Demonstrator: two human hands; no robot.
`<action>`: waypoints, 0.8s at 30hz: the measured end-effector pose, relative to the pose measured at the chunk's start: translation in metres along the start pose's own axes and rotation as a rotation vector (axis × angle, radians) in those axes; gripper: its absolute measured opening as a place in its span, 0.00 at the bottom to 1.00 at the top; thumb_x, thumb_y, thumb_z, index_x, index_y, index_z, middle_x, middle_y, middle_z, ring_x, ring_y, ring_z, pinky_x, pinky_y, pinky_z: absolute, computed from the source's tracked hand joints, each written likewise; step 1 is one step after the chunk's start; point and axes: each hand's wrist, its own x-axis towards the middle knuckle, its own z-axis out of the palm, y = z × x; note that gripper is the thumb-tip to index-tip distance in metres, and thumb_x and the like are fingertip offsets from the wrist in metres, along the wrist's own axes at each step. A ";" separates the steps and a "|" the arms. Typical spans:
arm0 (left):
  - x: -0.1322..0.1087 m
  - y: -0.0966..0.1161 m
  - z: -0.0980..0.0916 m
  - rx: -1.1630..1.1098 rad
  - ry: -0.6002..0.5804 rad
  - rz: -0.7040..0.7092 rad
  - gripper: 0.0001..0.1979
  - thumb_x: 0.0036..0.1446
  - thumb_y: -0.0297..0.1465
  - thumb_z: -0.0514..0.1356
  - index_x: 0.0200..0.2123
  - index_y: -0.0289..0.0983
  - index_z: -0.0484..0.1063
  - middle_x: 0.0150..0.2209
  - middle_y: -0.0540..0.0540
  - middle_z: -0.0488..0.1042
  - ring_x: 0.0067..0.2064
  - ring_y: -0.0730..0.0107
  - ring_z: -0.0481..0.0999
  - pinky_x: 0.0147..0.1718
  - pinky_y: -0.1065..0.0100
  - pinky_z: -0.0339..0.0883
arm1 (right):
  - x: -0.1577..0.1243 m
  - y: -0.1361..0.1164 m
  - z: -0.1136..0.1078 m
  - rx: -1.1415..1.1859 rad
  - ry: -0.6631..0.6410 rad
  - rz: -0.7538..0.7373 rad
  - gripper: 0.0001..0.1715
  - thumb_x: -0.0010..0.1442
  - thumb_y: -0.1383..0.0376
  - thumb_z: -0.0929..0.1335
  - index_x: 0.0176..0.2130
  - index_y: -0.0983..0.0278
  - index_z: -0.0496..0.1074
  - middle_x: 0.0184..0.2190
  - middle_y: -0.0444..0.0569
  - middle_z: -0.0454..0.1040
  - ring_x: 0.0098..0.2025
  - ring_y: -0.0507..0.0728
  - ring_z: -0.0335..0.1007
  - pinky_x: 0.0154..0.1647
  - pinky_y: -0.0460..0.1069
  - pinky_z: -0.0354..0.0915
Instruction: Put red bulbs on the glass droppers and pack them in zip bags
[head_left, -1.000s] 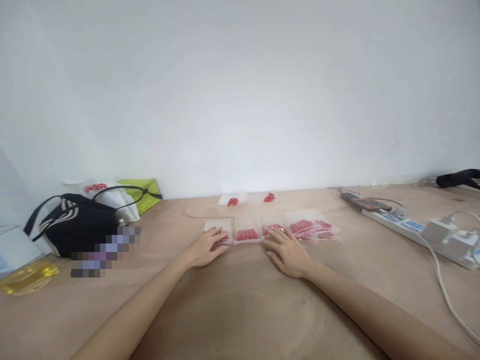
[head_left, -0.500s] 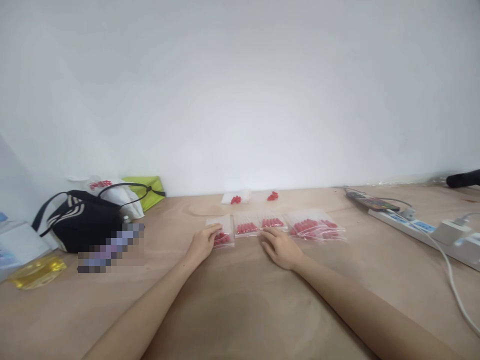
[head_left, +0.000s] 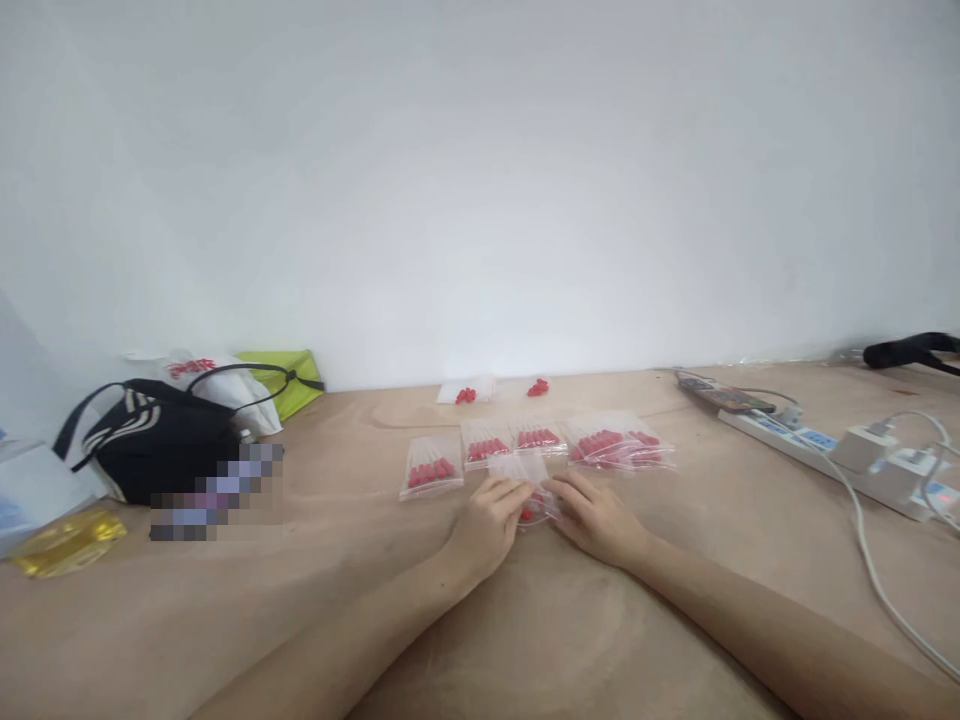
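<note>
A small clear zip bag (head_left: 520,468) with red-ended pieces inside lies low over the table, between my two hands. My left hand (head_left: 486,522) has its fingers closed on the bag's left side. My right hand (head_left: 598,517) pinches the right edge, with its fingertips partly hidden. Just left of them, another zip bag (head_left: 431,467) holds several red-ended pieces with thin pale shafts. Two similar bags, a left one (head_left: 485,443) and a right one (head_left: 538,439), lie side by side behind my hands. An overlapping pile of filled bags (head_left: 619,445) sits to the right.
Farther back, loose red pieces (head_left: 466,396) lie by a white bag, with more red pieces (head_left: 538,387) to their right. A black bag (head_left: 161,440) and a yellow pouch (head_left: 69,542) stand left. On the right are a phone (head_left: 724,395), a power strip (head_left: 787,440) and a white cable (head_left: 862,540).
My left hand has moved right from the leftmost bag's place, and a bag is now between my hands. One bag stays at the left. My right hand has shifted slightly right and nearer.
</note>
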 end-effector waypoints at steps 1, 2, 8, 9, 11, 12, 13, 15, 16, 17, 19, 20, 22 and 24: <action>0.001 0.003 0.002 -0.027 -0.046 0.002 0.14 0.57 0.23 0.49 0.44 0.36 0.69 0.41 0.45 0.74 0.42 0.66 0.70 0.42 0.63 0.66 | -0.002 0.000 -0.001 -0.024 -0.011 -0.051 0.14 0.56 0.70 0.59 0.43 0.66 0.64 0.37 0.53 0.70 0.35 0.54 0.68 0.31 0.47 0.65; 0.001 0.005 0.002 -0.054 -0.096 0.003 0.14 0.57 0.24 0.50 0.45 0.36 0.68 0.42 0.45 0.73 0.43 0.66 0.69 0.43 0.63 0.65 | -0.003 0.001 -0.003 -0.045 -0.025 -0.096 0.13 0.56 0.70 0.58 0.40 0.66 0.66 0.35 0.52 0.71 0.33 0.53 0.68 0.29 0.46 0.64; -0.008 -0.005 -0.016 -0.101 -0.247 -0.033 0.20 0.50 0.33 0.60 0.48 0.38 0.65 0.46 0.44 0.70 0.48 0.61 0.66 0.48 0.59 0.61 | -0.006 0.002 -0.012 -0.098 -0.128 -0.204 0.12 0.57 0.71 0.58 0.34 0.63 0.69 0.25 0.46 0.71 0.25 0.50 0.64 0.24 0.45 0.57; -0.010 -0.007 -0.019 -0.102 -0.241 -0.039 0.21 0.50 0.33 0.59 0.48 0.38 0.65 0.46 0.44 0.69 0.48 0.61 0.66 0.48 0.59 0.61 | -0.005 0.000 -0.014 -0.092 -0.142 -0.194 0.13 0.56 0.72 0.59 0.36 0.63 0.69 0.26 0.46 0.71 0.26 0.51 0.65 0.25 0.45 0.57; -0.014 -0.009 -0.022 -0.103 -0.223 -0.061 0.19 0.50 0.33 0.59 0.48 0.38 0.65 0.45 0.43 0.69 0.46 0.62 0.67 0.46 0.61 0.62 | -0.002 -0.006 -0.019 -0.043 -0.179 -0.147 0.17 0.52 0.72 0.60 0.42 0.61 0.68 0.32 0.47 0.72 0.31 0.52 0.66 0.27 0.46 0.58; -0.015 -0.009 -0.022 -0.101 -0.213 -0.075 0.18 0.51 0.33 0.58 0.47 0.38 0.66 0.44 0.43 0.70 0.45 0.63 0.68 0.45 0.62 0.63 | -0.001 -0.009 -0.022 0.000 -0.200 -0.111 0.20 0.50 0.71 0.61 0.44 0.61 0.66 0.36 0.48 0.71 0.33 0.53 0.66 0.29 0.46 0.59; -0.015 -0.008 -0.022 -0.095 -0.205 -0.091 0.17 0.51 0.32 0.58 0.46 0.37 0.66 0.42 0.44 0.70 0.43 0.64 0.69 0.43 0.63 0.64 | 0.001 -0.012 -0.024 0.048 -0.221 -0.072 0.24 0.47 0.69 0.62 0.46 0.60 0.65 0.39 0.48 0.70 0.36 0.54 0.66 0.31 0.47 0.60; -0.014 -0.006 -0.018 -0.082 -0.200 -0.109 0.15 0.50 0.30 0.58 0.44 0.37 0.67 0.40 0.44 0.71 0.41 0.65 0.69 0.40 0.64 0.65 | 0.004 -0.018 -0.027 0.125 -0.246 0.016 0.27 0.44 0.66 0.64 0.47 0.61 0.64 0.42 0.49 0.69 0.38 0.55 0.65 0.34 0.48 0.61; -0.012 -0.005 -0.016 -0.076 -0.196 -0.113 0.15 0.50 0.29 0.58 0.43 0.37 0.68 0.39 0.45 0.71 0.40 0.65 0.69 0.40 0.64 0.65 | 0.005 -0.021 -0.027 0.143 -0.248 0.064 0.26 0.44 0.66 0.64 0.46 0.61 0.65 0.41 0.49 0.69 0.38 0.55 0.66 0.34 0.48 0.61; -0.011 -0.005 -0.014 -0.069 -0.188 -0.117 0.14 0.50 0.29 0.58 0.42 0.37 0.68 0.38 0.45 0.72 0.39 0.65 0.69 0.39 0.64 0.65 | 0.006 -0.022 -0.027 0.146 -0.247 0.110 0.24 0.45 0.65 0.63 0.44 0.61 0.66 0.40 0.48 0.69 0.38 0.55 0.66 0.34 0.47 0.61; -0.009 -0.003 -0.010 -0.053 -0.170 -0.120 0.12 0.50 0.28 0.58 0.40 0.37 0.69 0.36 0.45 0.72 0.37 0.66 0.69 0.37 0.65 0.65 | 0.007 -0.025 -0.025 0.129 -0.245 0.183 0.20 0.46 0.65 0.63 0.42 0.60 0.68 0.38 0.48 0.70 0.35 0.54 0.66 0.31 0.47 0.60; -0.007 -0.002 -0.008 -0.043 -0.165 -0.120 0.10 0.51 0.28 0.57 0.39 0.37 0.70 0.35 0.46 0.72 0.36 0.66 0.69 0.36 0.65 0.65 | 0.007 -0.026 -0.024 0.117 -0.245 0.210 0.19 0.47 0.65 0.63 0.41 0.60 0.69 0.37 0.47 0.70 0.34 0.53 0.66 0.30 0.46 0.59; -0.006 -0.001 -0.006 -0.021 -0.159 -0.121 0.08 0.51 0.29 0.57 0.36 0.37 0.71 0.32 0.46 0.72 0.34 0.67 0.69 0.34 0.66 0.65 | 0.007 -0.027 -0.020 0.092 -0.246 0.248 0.17 0.49 0.64 0.63 0.41 0.59 0.69 0.36 0.47 0.70 0.33 0.53 0.66 0.28 0.46 0.57; -0.005 0.000 -0.005 -0.008 -0.158 -0.113 0.07 0.51 0.29 0.57 0.36 0.37 0.71 0.31 0.47 0.72 0.34 0.67 0.69 0.33 0.67 0.65 | 0.006 -0.027 -0.018 0.068 -0.253 0.278 0.16 0.51 0.63 0.62 0.41 0.58 0.69 0.35 0.46 0.70 0.32 0.52 0.66 0.26 0.45 0.56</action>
